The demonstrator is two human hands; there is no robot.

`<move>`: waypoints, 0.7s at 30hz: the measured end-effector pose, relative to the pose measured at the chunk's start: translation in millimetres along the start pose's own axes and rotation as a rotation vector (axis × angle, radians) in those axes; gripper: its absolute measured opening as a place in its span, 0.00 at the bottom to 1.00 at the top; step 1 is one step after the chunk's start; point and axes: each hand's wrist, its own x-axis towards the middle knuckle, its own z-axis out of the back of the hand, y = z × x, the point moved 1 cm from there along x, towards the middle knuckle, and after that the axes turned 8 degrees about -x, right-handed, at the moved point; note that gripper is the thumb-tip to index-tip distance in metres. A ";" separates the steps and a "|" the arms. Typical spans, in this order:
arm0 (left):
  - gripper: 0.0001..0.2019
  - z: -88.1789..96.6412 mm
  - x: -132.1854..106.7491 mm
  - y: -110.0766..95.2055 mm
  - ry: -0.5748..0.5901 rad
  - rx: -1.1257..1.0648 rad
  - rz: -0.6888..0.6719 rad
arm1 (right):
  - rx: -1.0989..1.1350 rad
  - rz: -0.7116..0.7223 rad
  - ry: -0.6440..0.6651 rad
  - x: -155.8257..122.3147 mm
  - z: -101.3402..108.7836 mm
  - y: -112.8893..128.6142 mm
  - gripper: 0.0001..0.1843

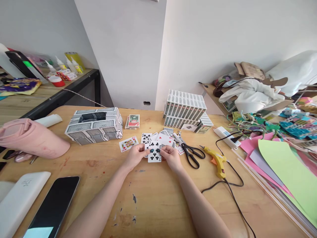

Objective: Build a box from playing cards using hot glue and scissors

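A seven of clubs playing card [154,156] is pinched between my two hands above the table. My left hand [137,154] grips its left side, thumb on the face. On the opposite side my right hand [170,156] has its thumb pressed near the card's edge; whether more cards lie behind is hidden. Loose cards spread just beyond, among them a red-heart card [165,138] and a ten of spades [145,137]. A face card [128,143] lies left of my left hand. Black-handled scissors [192,154] rest right of my right hand.
A box covered in playing cards [95,125] stands back left, near a card pack [133,121]. Stacked card boxes [184,107] stand at the back. A yellow glue gun [218,162] trails its cord on the right. A phone [53,205] and pink bottle [34,140] are left.
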 end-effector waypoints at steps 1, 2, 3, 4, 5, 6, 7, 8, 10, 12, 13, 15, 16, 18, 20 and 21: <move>0.14 1.1 -0.2 -0.8 0.022 -0.014 0.015 | -0.004 0.003 -0.005 0.3 0.3 0.1 0.18; 0.13 2.3 -0.5 -1.6 0.046 -0.031 0.031 | -0.008 0.007 -0.010 0.6 0.7 0.3 0.18; 0.13 3.5 -0.8 -2.4 0.069 -0.047 0.047 | -0.014 0.011 -0.016 0.9 1.1 0.5 0.18; 0.12 4.5 -1.1 -3.2 0.088 -0.059 0.061 | -0.019 0.014 -0.023 1.1 1.6 0.6 0.18; 0.12 5.4 -1.4 -3.9 0.104 -0.068 0.072 | -0.023 0.018 -0.030 1.4 2.1 0.7 0.18; 0.11 5.9 -1.7 -4.6 0.118 -0.074 0.078 | -0.023 0.022 -0.036 1.6 2.5 0.7 0.18; 0.11 6.1 -2.0 -5.2 0.131 -0.077 0.081 | -0.020 0.024 -0.038 1.8 2.8 0.5 0.18; 0.11 5.9 -2.2 -5.7 0.140 -0.076 0.080 | -0.016 0.026 -0.040 2.0 2.9 0.1 0.18; 0.09 4.7 -2.6 -6.5 0.144 -0.073 0.073 | -0.012 0.031 -0.045 2.5 2.9 -1.2 0.18; 0.07 2.9 -2.9 -7.2 0.125 -0.056 0.063 | -0.020 0.036 -0.051 2.9 2.4 -2.8 0.18; 0.07 2.0 -3.1 -7.6 0.105 -0.036 0.055 | -0.029 0.042 -0.055 3.0 2.2 -3.6 0.17; 0.06 0.6 -3.5 -8.4 0.054 0.021 0.022 | -0.056 0.055 -0.067 3.0 1.7 -4.8 0.17; 0.06 0.2 -3.6 -8.8 0.029 0.052 0.002 | -0.069 0.061 -0.073 2.9 1.6 -5.2 0.17; 0.06 -0.1 -3.9 -9.1 0.006 0.093 -0.031 | -0.092 0.073 -0.083 2.5 1.3 -5.5 0.16; 0.07 0.3 -3.9 -8.3 0.017 0.115 -0.044 | -0.103 0.084 -0.088 2.0 1.1 -5.1 0.16; 0.07 0.6 -3.8 -7.6 0.025 0.126 -0.046 | -0.108 0.089 -0.090 1.8 0.9 -4.8 0.16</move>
